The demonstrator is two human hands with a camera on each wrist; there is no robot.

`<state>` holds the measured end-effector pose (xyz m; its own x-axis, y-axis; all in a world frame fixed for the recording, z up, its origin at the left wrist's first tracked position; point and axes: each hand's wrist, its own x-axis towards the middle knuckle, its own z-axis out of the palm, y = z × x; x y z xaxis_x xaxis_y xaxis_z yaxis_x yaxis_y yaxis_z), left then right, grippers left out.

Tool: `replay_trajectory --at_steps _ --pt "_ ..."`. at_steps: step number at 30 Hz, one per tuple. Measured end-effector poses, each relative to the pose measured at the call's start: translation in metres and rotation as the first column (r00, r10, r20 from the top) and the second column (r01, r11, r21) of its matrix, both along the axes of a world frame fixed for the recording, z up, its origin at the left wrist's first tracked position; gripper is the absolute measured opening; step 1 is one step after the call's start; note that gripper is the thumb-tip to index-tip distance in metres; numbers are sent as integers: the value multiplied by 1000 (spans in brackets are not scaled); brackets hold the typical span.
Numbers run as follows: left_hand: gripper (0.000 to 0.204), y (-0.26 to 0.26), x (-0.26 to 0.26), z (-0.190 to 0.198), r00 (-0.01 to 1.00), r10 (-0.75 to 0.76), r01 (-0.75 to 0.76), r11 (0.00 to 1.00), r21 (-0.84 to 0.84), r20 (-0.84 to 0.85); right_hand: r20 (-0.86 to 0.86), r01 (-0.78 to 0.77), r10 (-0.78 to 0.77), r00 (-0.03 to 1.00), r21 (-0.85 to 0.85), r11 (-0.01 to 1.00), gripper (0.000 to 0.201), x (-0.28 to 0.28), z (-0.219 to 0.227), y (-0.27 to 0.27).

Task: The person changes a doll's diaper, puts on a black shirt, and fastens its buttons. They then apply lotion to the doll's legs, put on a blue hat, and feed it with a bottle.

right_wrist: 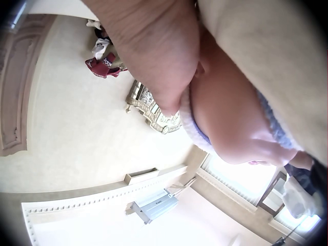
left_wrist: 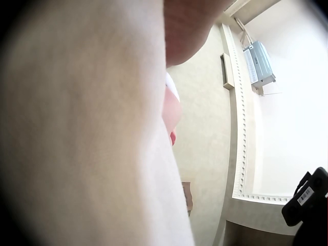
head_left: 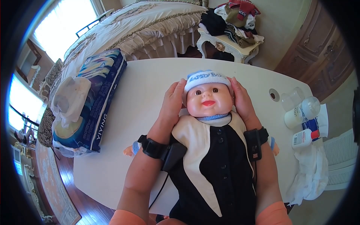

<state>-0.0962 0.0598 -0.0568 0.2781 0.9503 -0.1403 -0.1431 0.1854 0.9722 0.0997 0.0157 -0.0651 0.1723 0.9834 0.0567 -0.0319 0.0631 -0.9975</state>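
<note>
A baby doll [head_left: 210, 101] lies face up on the white table in the head view, wearing a white and blue knit hat [head_left: 207, 77] and a black and cream outfit [head_left: 225, 150]. My left hand [head_left: 173, 100] rests against the left side of its head, fingers straight at the hat's edge. On the other side my right hand [head_left: 242, 98] touches the head in the same way. The right wrist view shows my right hand [right_wrist: 159, 51] beside the doll's cheek [right_wrist: 225, 113]. In the left wrist view the cream cloth [left_wrist: 92, 133] covers much of the picture.
A blue diaper pack [head_left: 107, 93] with a wipes pack [head_left: 71, 98] on it lies at the table's left. Baby bottles [head_left: 294, 117], a small white bottle [head_left: 303, 138] and white cloth [head_left: 311, 172] are at the right. Behind stand a bed [head_left: 150, 30] and a side table [head_left: 230, 47] with clothes.
</note>
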Motion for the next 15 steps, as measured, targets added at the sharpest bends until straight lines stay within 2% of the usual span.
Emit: replay_trajectory --at_steps 4,6,7,9,11,12,13,15 --pt "38 1 0 -2 1000 8 -8 1000 -3 13 89 34 -32 996 -21 999 50 -1 5 -3" --pt "35 4 -1 -7 999 20 -25 993 118 47 107 36 -33 994 -26 999 50 0 5 -3" --pt "35 6 -1 -11 999 19 -25 992 127 47 93 51 -47 995 -45 998 49 0 5 -3" --pt "29 10 -3 -14 972 219 -162 888 430 -86 78 66 -63 995 -44 997 47 -2 2 -3" --pt "27 1 -6 -1 959 271 -190 835 516 -85 2 155 -156 988 131 979 41 -1 -2 -1" --pt "25 -6 -7 5 943 321 -215 786 580 -85 3 162 -164 986 148 976 41 0 4 -2" --pt "25 -15 -8 10 947 313 -210 782 587 -79 -44 187 -183 982 122 975 38 1 8 -6" --pt "20 -35 -15 17 951 291 -139 704 697 -104 -90 213 -205 975 91 973 35 2 15 -16"
